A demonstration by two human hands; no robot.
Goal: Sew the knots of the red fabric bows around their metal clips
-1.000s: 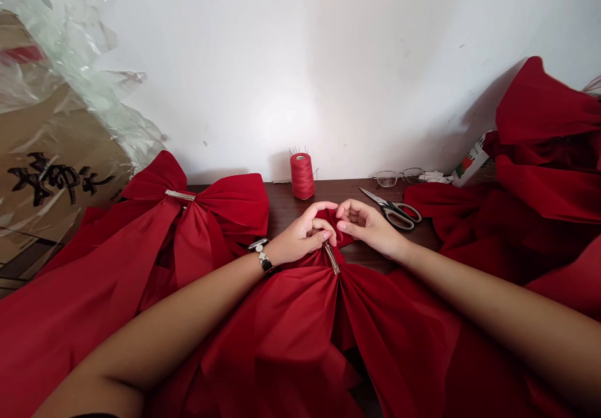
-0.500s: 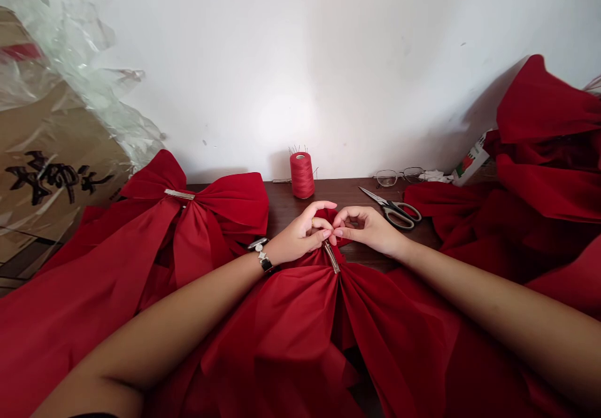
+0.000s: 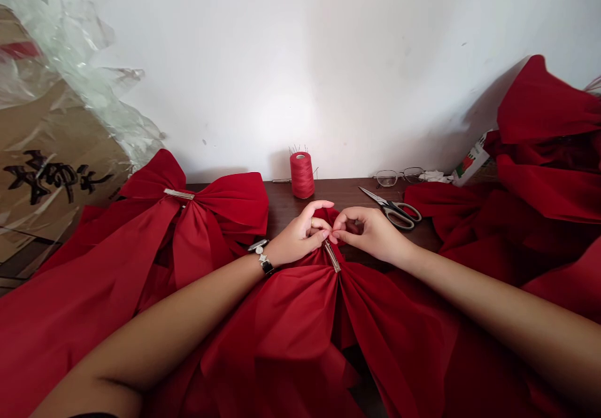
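Note:
A large red fabric bow (image 3: 291,311) lies in front of me, with a metal hair clip (image 3: 332,257) across its gathered middle. At the clip's far end, my left hand (image 3: 305,233) has thumb and fingers closed, its index finger raised over the top. My right hand (image 3: 366,233) pinches at the same spot, fingertips touching or nearly touching the left ones. Whatever sits between the fingertips is too small to make out. Part of the bow's far side is covered by the hands.
A second red bow with a clip (image 3: 178,194) lies at left, beside a plastic-wrapped cardboard box (image 3: 61,130). Against the wall stands a red thread spool (image 3: 302,175) with several needles on top. Scissors (image 3: 392,208), eyeglasses (image 3: 387,178) and heaped red fabric (image 3: 539,180) are at right.
My right hand has shifted very slightly, its wrist turning a little while the fingertips stay together at the clip. The left hand, bow and other things look practically unmoved.

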